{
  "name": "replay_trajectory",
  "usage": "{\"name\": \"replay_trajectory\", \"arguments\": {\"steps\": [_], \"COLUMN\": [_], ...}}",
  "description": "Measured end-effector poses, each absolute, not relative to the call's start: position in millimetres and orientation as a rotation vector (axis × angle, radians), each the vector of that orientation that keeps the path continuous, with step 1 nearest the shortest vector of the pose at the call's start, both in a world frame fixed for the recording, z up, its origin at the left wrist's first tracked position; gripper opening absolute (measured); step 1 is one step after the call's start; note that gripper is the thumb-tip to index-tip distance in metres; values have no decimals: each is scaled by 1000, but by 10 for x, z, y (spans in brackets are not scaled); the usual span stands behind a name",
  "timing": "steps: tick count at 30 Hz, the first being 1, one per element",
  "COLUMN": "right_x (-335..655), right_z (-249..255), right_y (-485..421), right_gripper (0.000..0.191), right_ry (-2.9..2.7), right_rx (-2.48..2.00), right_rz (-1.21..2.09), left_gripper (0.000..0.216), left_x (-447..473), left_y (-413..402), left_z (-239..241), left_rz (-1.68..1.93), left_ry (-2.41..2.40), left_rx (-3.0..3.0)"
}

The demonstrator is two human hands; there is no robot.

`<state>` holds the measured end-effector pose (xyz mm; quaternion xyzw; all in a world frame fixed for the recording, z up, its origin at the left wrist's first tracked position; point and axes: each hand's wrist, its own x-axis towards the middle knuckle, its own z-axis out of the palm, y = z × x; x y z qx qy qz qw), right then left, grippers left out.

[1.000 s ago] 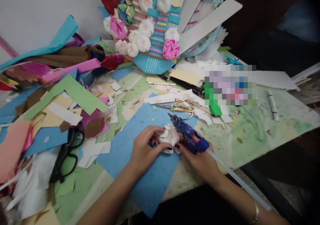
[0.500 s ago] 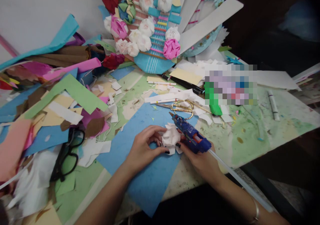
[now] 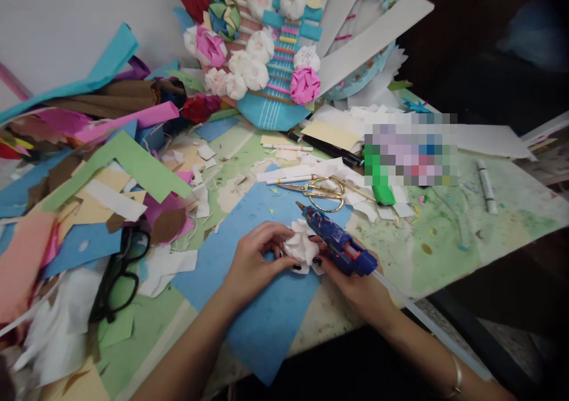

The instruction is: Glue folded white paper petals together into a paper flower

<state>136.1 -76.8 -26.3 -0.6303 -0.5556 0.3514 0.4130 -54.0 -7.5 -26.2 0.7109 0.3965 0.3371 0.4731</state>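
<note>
My left hand [image 3: 251, 261] pinches a small white paper flower [image 3: 301, 245] over a blue paper sheet [image 3: 262, 282]. My right hand [image 3: 351, 282] grips a blue glue gun [image 3: 338, 242] and also touches the flower with a fingertip. The gun's nozzle points up and left, beside the flower. A clear glue stick [image 3: 422, 324] trails from the gun's back toward the lower right.
Gold scissors [image 3: 322, 190] and pens lie just beyond the gun. Black glasses [image 3: 118, 273] rest at left among heaps of coloured paper scraps [image 3: 102, 175]. A paper-flower decoration [image 3: 267, 51] stands at the back. A green object [image 3: 377, 178] and a white marker [image 3: 485, 184] lie right.
The flower and both hands shifted slightly; the glue gun's nozzle swung a little up and left alongside the flower.
</note>
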Motion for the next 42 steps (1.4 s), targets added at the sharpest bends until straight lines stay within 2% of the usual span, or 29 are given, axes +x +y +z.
{"name": "replay_trajectory", "arguments": {"steps": [20,37,42], "right_x": [1347,1345,1339], "right_z": [-241,-290,-311], "right_y": [-768,-769,-773], "right_gripper": [13,14,16], "right_ry": [-1394,-1295,-1233], "right_rx": [-1558,-1545,-1518], "right_rz": [870,870,909], "left_gripper": [31,35,45], "left_x": [-527,-525,-494], "left_y": [-76,-91,-102], "left_z": [-264,-237,-252], "left_rz": [770,780,771], "left_ry": [983,935,992], "left_rx": [1717,1925,1848]}}
